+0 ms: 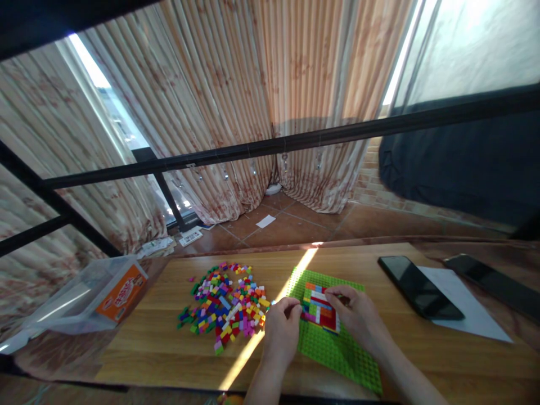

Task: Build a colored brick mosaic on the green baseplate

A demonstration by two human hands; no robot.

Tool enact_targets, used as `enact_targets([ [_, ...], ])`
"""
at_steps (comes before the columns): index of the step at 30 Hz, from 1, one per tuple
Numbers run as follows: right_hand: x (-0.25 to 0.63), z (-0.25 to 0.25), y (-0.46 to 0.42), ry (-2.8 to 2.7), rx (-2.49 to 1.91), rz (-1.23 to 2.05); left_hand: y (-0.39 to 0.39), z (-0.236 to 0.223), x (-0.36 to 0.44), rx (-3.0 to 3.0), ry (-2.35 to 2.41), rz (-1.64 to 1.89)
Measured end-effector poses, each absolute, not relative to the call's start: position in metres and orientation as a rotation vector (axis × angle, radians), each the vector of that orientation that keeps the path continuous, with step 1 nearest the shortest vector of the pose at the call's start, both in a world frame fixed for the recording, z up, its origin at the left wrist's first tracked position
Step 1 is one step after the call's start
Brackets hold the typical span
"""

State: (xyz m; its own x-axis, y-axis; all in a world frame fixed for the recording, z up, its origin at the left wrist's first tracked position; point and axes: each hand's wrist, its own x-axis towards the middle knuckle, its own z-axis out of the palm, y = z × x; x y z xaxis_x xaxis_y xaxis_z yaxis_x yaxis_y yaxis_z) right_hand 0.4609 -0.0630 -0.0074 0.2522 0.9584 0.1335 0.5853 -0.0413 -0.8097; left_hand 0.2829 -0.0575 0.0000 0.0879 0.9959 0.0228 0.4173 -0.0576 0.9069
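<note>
A green baseplate (337,351) lies on the wooden table (139,349) in front of me, with a patch of red, white, blue and orange bricks (321,307) built on its far part. My left hand (282,326) rests at the patch's left edge, fingers curled in a pinch. My right hand (356,315) is over the patch's right side, fingers pressed together at its top edge. What either hand pinches is too small to make out. A loose pile of coloured small bricks (225,306) lies to the left of the baseplate.
A clear plastic box with an orange label (95,298) lies tipped at the table's left end. A black phone (419,287) lies on white paper (464,306) at the right, with another dark device (491,281) beyond. Black frame bars (295,143) and curtains stand behind.
</note>
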Motion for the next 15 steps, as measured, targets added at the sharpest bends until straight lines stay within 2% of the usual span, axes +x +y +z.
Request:
enact_targets([
  [15,0.462,-0.006,-0.062,-1.397,-1.802,0.569,-0.054,-0.002,0.298,1.524,1.512,0.985],
])
